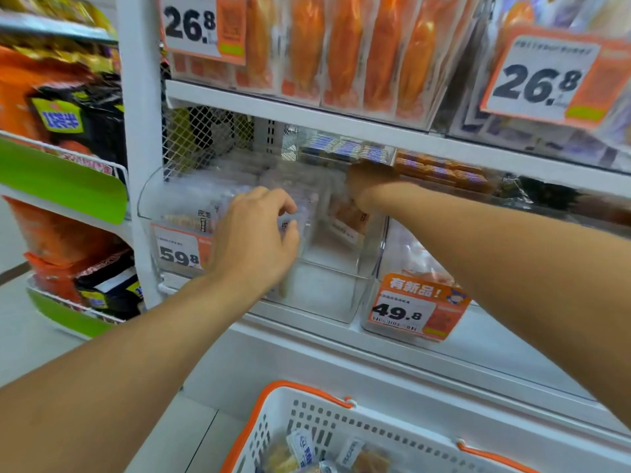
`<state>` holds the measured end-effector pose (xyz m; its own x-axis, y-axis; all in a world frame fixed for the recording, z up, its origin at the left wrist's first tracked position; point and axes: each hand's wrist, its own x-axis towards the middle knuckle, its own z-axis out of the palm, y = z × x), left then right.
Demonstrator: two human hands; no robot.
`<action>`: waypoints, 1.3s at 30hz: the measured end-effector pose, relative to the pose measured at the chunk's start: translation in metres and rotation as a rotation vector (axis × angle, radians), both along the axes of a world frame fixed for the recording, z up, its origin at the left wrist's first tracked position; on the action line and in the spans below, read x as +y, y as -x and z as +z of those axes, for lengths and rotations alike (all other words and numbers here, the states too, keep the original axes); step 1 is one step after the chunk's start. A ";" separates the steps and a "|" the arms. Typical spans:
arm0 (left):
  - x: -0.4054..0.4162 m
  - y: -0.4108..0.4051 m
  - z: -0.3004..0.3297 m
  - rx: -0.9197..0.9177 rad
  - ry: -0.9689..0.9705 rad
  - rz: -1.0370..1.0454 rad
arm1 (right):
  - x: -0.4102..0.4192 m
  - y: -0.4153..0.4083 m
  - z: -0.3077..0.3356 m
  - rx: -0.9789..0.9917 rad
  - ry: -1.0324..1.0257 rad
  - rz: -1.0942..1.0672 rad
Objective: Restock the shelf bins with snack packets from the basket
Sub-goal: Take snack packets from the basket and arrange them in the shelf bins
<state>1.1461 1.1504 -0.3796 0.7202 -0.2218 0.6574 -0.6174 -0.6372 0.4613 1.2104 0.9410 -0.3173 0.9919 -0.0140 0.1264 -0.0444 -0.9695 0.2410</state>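
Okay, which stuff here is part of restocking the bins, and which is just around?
Part of the job: left hand, right hand, clear bin, basket, snack packets in basket.

Just around: orange packs above, 26.8 price tag, side-rack bags.

White shelving [307, 112], mesh back panel [198, 138], pale floor [20, 336].

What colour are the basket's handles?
Orange, on a white basket; the handles show clearly in the head view.

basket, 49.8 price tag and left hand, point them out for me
basket [309, 392], head view, on its orange rim
49.8 price tag [397, 314], head view, on the printed number
left hand [254, 237], head view, on its back
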 end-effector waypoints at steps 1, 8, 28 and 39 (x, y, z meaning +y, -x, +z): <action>0.000 -0.001 0.000 -0.004 0.006 -0.008 | -0.004 -0.004 0.001 -0.009 0.020 0.004; -0.001 -0.005 -0.002 -0.031 0.009 -0.016 | -0.023 -0.041 0.001 -0.082 -0.029 0.041; -0.018 0.001 0.005 -0.083 0.069 -0.089 | -0.026 -0.023 0.001 -0.142 -0.098 0.021; -0.026 0.038 0.000 0.400 -0.661 -0.518 | 0.027 0.210 -0.054 -0.714 -0.540 0.449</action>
<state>1.1079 1.1242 -0.3794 0.5725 -0.8199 0.0066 -0.7714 -0.5359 0.3431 1.0005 0.9682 -0.3712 0.6136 0.1121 0.7816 0.3903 -0.9036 -0.1768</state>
